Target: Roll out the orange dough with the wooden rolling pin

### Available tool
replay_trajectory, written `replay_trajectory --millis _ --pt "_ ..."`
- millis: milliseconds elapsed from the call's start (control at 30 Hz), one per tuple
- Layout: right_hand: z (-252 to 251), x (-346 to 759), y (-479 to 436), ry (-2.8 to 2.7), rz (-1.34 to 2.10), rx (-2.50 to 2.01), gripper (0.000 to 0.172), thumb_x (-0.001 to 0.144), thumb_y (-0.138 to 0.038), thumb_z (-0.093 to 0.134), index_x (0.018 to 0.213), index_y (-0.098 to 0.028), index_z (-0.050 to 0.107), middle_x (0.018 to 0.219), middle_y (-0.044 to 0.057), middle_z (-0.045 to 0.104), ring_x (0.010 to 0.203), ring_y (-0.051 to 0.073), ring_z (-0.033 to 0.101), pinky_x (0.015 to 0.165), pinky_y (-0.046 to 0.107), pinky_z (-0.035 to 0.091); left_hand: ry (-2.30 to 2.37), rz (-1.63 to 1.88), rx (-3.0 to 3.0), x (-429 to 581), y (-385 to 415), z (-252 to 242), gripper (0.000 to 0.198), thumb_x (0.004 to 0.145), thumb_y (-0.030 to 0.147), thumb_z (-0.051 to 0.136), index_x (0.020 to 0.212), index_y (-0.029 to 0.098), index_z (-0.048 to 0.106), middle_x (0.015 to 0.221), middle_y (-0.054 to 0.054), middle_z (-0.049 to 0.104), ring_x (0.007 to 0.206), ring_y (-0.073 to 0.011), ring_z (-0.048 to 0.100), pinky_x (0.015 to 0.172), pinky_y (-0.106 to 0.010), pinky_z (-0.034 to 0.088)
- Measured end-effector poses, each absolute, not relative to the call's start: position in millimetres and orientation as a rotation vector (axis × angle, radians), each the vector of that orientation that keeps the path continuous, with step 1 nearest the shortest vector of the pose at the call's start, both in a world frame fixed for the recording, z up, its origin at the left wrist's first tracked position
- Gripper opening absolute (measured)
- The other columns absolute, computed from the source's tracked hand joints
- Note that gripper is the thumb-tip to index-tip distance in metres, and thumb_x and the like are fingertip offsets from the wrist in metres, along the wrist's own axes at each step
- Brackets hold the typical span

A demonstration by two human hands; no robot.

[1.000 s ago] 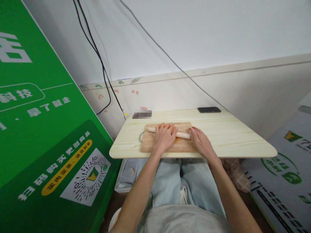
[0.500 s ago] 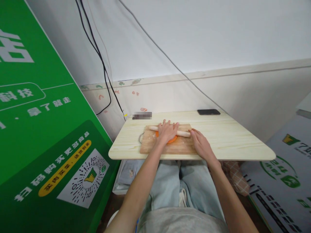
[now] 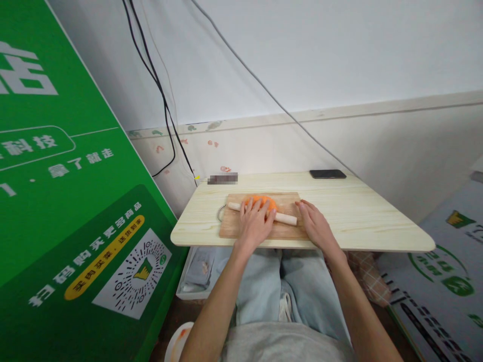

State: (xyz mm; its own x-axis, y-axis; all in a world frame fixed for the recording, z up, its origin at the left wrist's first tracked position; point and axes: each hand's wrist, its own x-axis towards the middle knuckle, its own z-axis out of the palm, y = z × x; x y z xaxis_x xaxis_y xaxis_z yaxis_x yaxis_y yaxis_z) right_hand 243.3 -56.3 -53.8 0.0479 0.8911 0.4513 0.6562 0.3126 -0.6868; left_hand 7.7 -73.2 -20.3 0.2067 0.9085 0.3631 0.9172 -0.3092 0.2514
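My left hand (image 3: 255, 220) lies over a pale wooden rolling pin (image 3: 286, 218) with its fingers spread and lying flat across it. Under and behind the pin is a flattened piece of orange dough (image 3: 268, 202), partly covered by my fingers. Both rest on a wooden cutting board (image 3: 236, 229) with a metal ring handle at its left end. At the board's right edge is my right hand (image 3: 315, 221), its fingers stretched out and apart from the rolling pin's right end. It holds nothing that I can see.
The board lies on a light wood-grain table (image 3: 370, 221). A black phone (image 3: 327, 174) lies at the back right, and a blurred-out dark object (image 3: 222, 178) at the back left. Black cables (image 3: 168, 108) hang at the left. A green printed panel (image 3: 86, 176) flanks the table.
The rolling pin has moved toward me along with my left hand, uncovering more orange dough behind it. My right hand stays at the board's right edge, now apart from the pin's end.
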Motion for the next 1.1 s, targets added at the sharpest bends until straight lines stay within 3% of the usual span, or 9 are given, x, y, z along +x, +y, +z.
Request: replay_trajectory --millis 267,400,600,833,967,1100 --pt "-53 243 -56 -1.684 0.326 -1.426 0.097 0.108 -0.089 0.021 0.133 -0.018 0.083 0.153 0.024 0.072 0.150 0.040 0.064 0.135 0.061 0.042 -1.887 -0.489 -2.544 30 -25 14 0.060 0.120 0.053 0.032 0.163 0.030 0.065 0.177 -0.007 0.054 0.170 -0.0365 0.038 0.138 -0.063 0.032" --pt "-55 243 -56 -1.673 0.337 -1.419 0.095 0.107 -0.090 0.024 0.133 -0.021 0.082 0.154 0.022 0.073 0.149 0.038 0.064 0.135 0.059 0.041 -1.824 -0.587 -2.502 16 -55 -1 0.057 0.121 0.051 0.030 0.160 0.033 0.068 0.172 -0.002 0.060 0.168 -0.0323 0.043 0.140 -0.059 0.030" --pt "-54 242 -58 -1.648 0.347 -1.413 0.087 0.109 -0.086 0.028 0.131 -0.022 0.083 0.154 0.020 0.073 0.149 0.038 0.064 0.135 0.059 0.041 -1.742 -0.699 -2.443 -15 -103 -28 0.056 0.121 0.050 0.036 0.171 0.034 0.056 0.180 -0.004 0.049 0.172 -0.0279 0.036 0.145 -0.055 0.022" --pt "-51 241 -60 -1.660 0.354 -1.414 0.085 0.111 -0.083 0.026 0.130 -0.023 0.084 0.152 0.018 0.075 0.147 0.037 0.065 0.135 0.058 0.042 -1.755 -0.585 -2.488 14 -49 -1 0.058 0.122 0.043 0.026 0.164 0.031 0.063 0.168 -0.007 0.064 0.160 -0.0323 0.051 0.139 -0.059 0.030" --pt "-51 242 -60 -1.670 0.342 -1.425 0.087 0.111 -0.084 0.026 0.128 -0.022 0.084 0.152 0.019 0.074 0.148 0.037 0.065 0.135 0.057 0.042 -1.833 -0.516 -2.508 28 -29 10 0.055 0.120 0.041 0.030 0.151 0.028 0.073 0.162 -0.009 0.068 0.158 -0.0360 0.051 0.133 -0.063 0.036" --pt "-50 241 -61 -1.660 0.349 -1.420 0.088 0.110 -0.085 0.026 0.129 -0.022 0.084 0.154 0.020 0.073 0.149 0.038 0.064 0.135 0.059 0.042 -1.803 -0.597 -2.474 19 -50 -1 0.054 0.121 0.044 0.029 0.144 0.033 0.077 0.160 -0.005 0.070 0.154 -0.0320 0.053 0.134 -0.059 0.035"
